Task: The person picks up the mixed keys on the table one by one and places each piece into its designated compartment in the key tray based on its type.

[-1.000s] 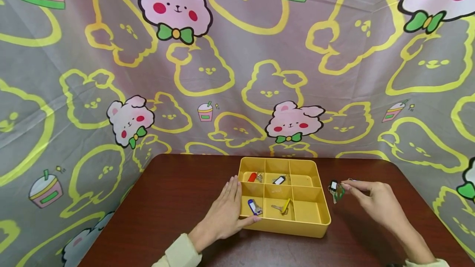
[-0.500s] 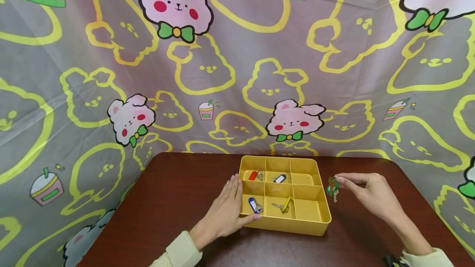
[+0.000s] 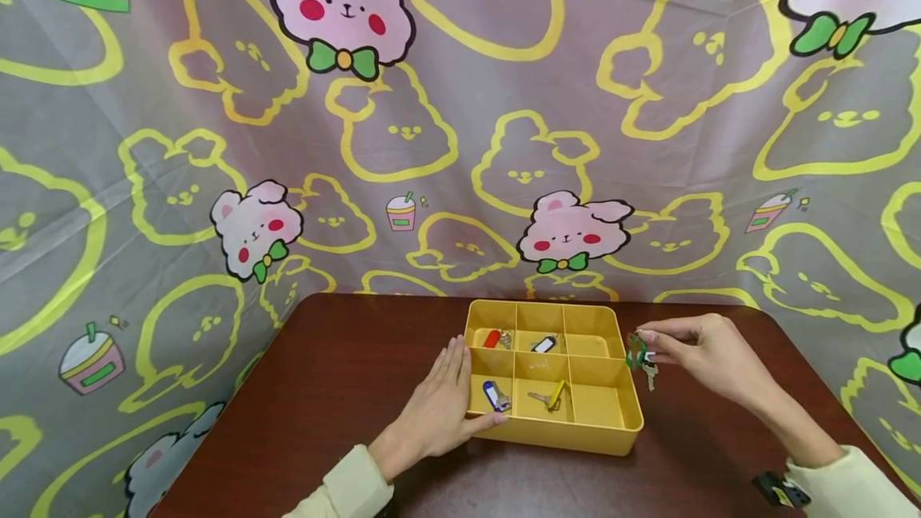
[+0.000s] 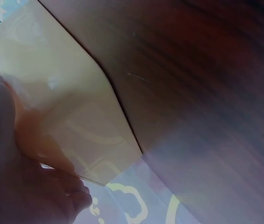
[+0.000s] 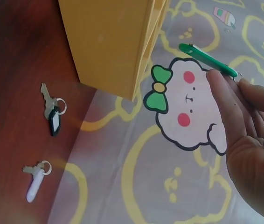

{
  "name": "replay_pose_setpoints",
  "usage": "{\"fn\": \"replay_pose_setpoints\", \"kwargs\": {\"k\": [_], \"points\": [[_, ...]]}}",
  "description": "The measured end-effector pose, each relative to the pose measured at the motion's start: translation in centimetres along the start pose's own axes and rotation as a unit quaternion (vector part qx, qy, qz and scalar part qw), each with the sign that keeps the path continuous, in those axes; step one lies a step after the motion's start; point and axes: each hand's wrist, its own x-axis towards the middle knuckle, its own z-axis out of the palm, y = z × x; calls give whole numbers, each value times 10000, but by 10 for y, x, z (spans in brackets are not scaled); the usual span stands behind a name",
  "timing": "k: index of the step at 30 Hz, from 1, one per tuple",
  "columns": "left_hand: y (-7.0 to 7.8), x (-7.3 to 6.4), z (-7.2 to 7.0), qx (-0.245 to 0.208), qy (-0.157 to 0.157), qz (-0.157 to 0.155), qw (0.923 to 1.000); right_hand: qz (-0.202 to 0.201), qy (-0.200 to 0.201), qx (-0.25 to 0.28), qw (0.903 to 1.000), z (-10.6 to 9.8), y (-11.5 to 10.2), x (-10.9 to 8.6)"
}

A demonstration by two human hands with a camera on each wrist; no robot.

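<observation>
A yellow compartment box (image 3: 554,436) sits on the dark table. My left hand (image 3: 432,414) rests along its left side with straight fingers, the thumb lying over the front rim. In the left wrist view, that hand (image 4: 15,172) lies against the box wall (image 4: 71,102). Just past the box's right side, my right hand (image 3: 708,350) pinches a green key tag (image 3: 631,358) by its ring, held above the table. The right wrist view shows the green tag (image 5: 206,60) hanging from the fingertips. On the table below are a black-tagged key (image 5: 52,114) and a pale-tagged key (image 5: 36,182).
Inside the box, separate compartments hold keys with a red tag (image 3: 492,339), a black-and-white tag (image 3: 544,344), a blue tag (image 3: 492,396) and a yellow tag (image 3: 556,395). A patterned cloth (image 3: 432,142) hangs around the table's back and sides.
My right hand has lifted slightly and moved left toward the box, carrying the green-tagged key. The left hand stays against the box.
</observation>
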Motion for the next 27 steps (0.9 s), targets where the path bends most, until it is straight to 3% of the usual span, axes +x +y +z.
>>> {"fn": "replay_pose_setpoints", "kwargs": {"k": [8, 18, 27], "points": [[0, 0, -1, -31, 14, 3, 10000, -319, -112, -465, 9983, 0, -7, 10], [0, 0, -2, -11, 32, -1, 10000, -238, -804, 65, 9965, 14, -14, 20], [0, -2, -2, 37, 71, 38, 10000, -307, -1097, 70, 9935, 20, -20, 25]]}}
